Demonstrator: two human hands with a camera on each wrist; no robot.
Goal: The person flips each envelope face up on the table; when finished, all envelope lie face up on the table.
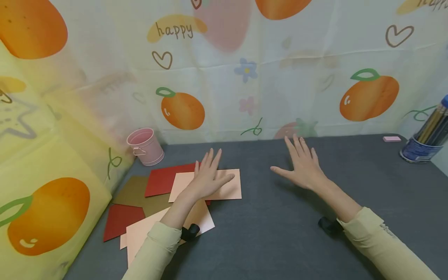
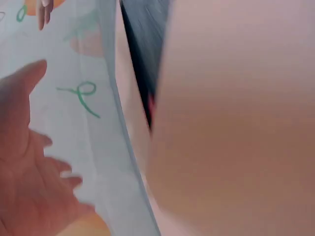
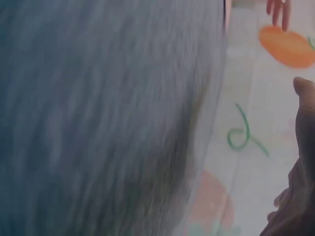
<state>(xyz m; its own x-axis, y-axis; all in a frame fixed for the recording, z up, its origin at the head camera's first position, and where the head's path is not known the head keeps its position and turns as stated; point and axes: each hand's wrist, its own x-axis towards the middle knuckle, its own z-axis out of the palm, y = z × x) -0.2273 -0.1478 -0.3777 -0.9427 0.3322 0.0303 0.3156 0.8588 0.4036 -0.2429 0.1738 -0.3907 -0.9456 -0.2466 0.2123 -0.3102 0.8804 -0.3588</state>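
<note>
You've basically got pale pink sheets [image 1: 228, 187], red sheets [image 1: 161, 181] and a partly covered olive-brown sheet [image 1: 131, 190] all lying flat in a messy overlapping spread off to your left.

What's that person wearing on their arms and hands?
A pale yellow left sleeve and a matching right sleeve. A small black piece shows near the left cuff, another near the right. The left hand and right hand are bare, without gloves.

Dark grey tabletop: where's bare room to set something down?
Free: the middle, between the pale pink paper rectangles and the right hand; also right of that hand, short of the round blue pen cup. Crowded: left, with red paper, olive paper, pink bucket and the left hand.
</note>
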